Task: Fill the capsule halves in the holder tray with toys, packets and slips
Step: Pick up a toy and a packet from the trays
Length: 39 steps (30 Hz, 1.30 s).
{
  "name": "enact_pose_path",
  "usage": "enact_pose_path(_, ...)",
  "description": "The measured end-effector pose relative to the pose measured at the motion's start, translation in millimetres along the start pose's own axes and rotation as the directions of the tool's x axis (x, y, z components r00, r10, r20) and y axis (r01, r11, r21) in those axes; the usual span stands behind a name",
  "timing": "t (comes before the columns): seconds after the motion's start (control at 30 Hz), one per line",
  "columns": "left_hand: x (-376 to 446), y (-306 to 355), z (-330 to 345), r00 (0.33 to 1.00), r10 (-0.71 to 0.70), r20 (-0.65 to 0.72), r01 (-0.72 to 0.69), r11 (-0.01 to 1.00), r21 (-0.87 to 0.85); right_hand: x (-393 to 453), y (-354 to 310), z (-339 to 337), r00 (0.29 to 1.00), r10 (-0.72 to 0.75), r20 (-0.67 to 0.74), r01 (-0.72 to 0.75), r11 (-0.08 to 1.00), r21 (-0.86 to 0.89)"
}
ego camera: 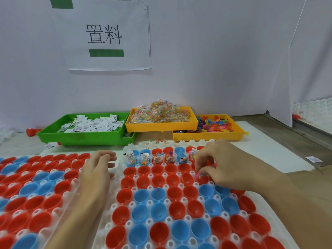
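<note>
Head view: right hand [221, 166] pinches a packet [202, 175] over a red capsule half [202, 178] in the holder tray [115, 209] (far row already filled). Left hand [97, 169], fingers relaxed, rests between trays. Three supply bins [86, 136] line the bench's far edge, well apart.

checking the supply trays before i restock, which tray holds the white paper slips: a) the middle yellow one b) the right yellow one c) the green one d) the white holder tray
c, the white paper slips lie in the green tray at the left, while the middle yellow tray holds clear packets and the right yellow tray holds coloured toys.
</note>
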<state>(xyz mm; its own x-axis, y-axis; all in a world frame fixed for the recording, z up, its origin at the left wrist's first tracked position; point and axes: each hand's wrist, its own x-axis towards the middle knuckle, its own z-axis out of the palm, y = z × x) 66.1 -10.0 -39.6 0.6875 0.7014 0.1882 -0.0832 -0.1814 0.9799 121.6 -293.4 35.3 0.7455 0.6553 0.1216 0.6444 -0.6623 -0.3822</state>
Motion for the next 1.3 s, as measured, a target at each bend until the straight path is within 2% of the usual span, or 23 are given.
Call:
enact_pose_path(0.4,0,-1,-1,1.000,0.030,0.006,-0.030,0.999,0.020,-4,-3,-2,1.000,-0.015,0.007,0.015,0.997,-0.082)
enact_pose_path(0.6,-1,-2,0,1.000,0.028,0.006,-0.028,0.999,0.021,-2,-2,0,0.999,-0.004,0.050,0.007,0.997,-0.071)
enact_pose_path(1.1,-3,2,0,1.000,0.012,-0.006,-0.012,1.000,0.027,3,-6,1,0.998,0.067,0.010,-0.067,0.997,0.026)
enact_pose_path(1.17,-6,7,0,0.999,0.045,-0.013,-0.044,0.997,0.060,2,-4,0,0.999,0.054,0.010,-0.054,0.997,0.047)
enact_pose_path(1.3,-5,23,0,0.976,0.213,-0.054,-0.192,0.948,0.255,-1,4,-4,1.000,0.001,0.006,-0.001,0.998,0.067)
